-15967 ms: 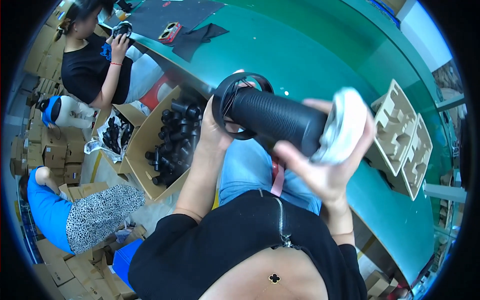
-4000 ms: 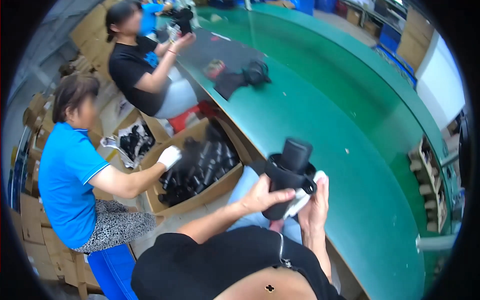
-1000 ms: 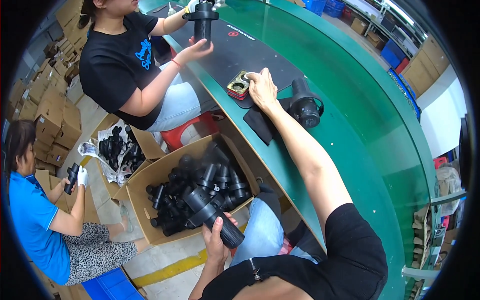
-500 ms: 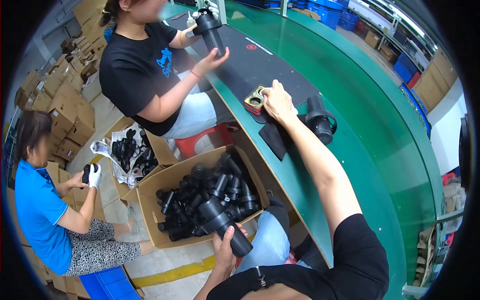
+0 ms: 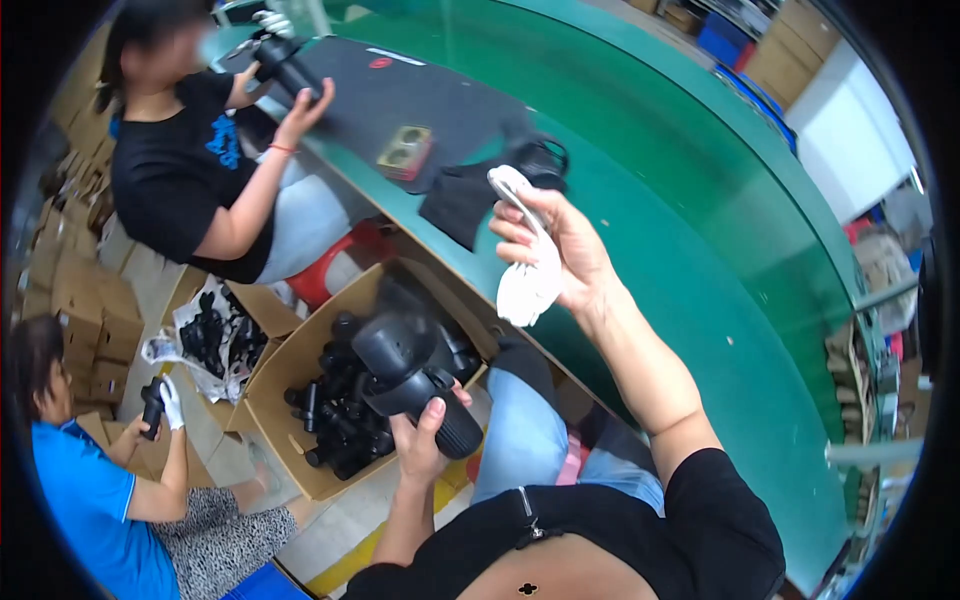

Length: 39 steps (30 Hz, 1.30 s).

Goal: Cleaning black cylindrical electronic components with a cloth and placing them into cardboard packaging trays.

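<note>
My left hand [image 5: 418, 450] grips a black cylindrical device [image 5: 395, 350] with a wide collar and a ribbed end, tilted over the cardboard box. My right hand [image 5: 575, 245] is raised above the table edge, its fingers closed around a bunched white cloth [image 5: 530, 290], perhaps a glove. Behind that hand, a similar black device [image 5: 545, 160] lies on the green table, partly hidden and blurred. Close to it are a black cloth [image 5: 455, 205] and a small block with round openings [image 5: 405, 152].
Many black parts fill the open cardboard box [image 5: 270, 440] at my left. A co-worker in black [image 5: 190, 190] holds another black device over the dark mat [image 5: 420, 90]. Another co-worker in blue [image 5: 85, 490] handles a small black part beside a box [image 5: 285, 315] of parts.
My right hand has lifted off the table near the block and come toward me with the white cloth. My left hand has raised and turned the black device. The view has shifted right.
</note>
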### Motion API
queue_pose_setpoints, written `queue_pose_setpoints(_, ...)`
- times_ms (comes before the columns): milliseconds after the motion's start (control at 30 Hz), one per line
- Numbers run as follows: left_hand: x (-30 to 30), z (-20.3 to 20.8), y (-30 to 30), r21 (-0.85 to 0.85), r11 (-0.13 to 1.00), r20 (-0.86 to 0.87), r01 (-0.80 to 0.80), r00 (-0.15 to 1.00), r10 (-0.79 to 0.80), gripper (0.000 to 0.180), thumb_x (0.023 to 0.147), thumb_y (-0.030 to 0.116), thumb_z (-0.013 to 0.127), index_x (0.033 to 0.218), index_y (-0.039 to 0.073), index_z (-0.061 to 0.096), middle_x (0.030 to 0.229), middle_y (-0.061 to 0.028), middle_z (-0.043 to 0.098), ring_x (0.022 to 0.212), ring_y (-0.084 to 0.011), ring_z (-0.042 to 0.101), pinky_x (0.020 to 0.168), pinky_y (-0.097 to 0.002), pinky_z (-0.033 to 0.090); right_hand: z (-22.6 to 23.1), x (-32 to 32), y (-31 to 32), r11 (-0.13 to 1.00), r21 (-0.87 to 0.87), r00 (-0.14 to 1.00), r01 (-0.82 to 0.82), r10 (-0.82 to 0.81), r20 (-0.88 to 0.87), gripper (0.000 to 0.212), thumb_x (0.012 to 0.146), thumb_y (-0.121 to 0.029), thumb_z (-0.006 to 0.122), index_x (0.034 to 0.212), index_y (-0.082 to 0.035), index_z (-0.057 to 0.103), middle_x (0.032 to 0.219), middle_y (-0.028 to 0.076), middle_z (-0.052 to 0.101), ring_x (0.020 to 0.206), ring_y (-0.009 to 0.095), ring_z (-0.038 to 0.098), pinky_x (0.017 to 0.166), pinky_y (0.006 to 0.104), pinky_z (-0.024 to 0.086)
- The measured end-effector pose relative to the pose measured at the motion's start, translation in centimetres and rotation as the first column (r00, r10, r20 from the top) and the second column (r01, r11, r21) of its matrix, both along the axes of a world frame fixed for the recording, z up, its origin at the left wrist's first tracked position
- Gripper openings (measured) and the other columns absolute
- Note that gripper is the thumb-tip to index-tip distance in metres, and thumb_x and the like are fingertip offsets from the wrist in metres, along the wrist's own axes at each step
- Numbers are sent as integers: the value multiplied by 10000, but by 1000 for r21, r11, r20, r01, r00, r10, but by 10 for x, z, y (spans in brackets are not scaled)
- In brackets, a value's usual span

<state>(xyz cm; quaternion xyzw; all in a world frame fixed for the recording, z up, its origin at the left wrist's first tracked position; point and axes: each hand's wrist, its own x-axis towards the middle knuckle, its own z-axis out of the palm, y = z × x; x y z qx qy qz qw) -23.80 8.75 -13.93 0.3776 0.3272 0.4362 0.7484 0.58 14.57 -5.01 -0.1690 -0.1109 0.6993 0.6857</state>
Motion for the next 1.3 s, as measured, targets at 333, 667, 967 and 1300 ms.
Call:
queue_pose_setpoints(333,62,34,-36,302,854,37,424,890,-455,446,782,121,677,1156,-43,497,898,-114,631,751,-174,625,704,-313,515,7,-9,-167,985,55,908,165,-130,-399,126,944,-125,515,907,-14,467,724,20,384,558,77,359,417,204,332)
queue_pose_setpoints(667,74,53,-84,307,836,-50,455,885,-463,435,770,109,681,1133,-63,512,877,-102,618,736,-168,618,679,-295,503,5,5,-230,979,82,967,188,-170,-192,143,955,-145,502,936,-5,482,731,17,380,548,73,354,420,206,339)
queue_pose_setpoints(967,82,73,-98,151,734,1,662,743,-669,489,767,104,685,1170,-67,468,916,-119,596,743,-184,615,671,-316,500,-16,5,-271,634,602,16,486,-695,719,167,829,-9,628,989,-19,678,818,72,561,663,128,509,542,231,387)
queue_pose_setpoints(1300,91,67,-114,196,687,-236,700,713,-660,455,771,66,693,1164,-48,495,956,-97,604,871,-158,585,786,-310,479,-21,24,-282,594,790,-615,149,-570,545,355,589,6,711,907,-152,719,774,46,532,630,180,512,500,281,393)
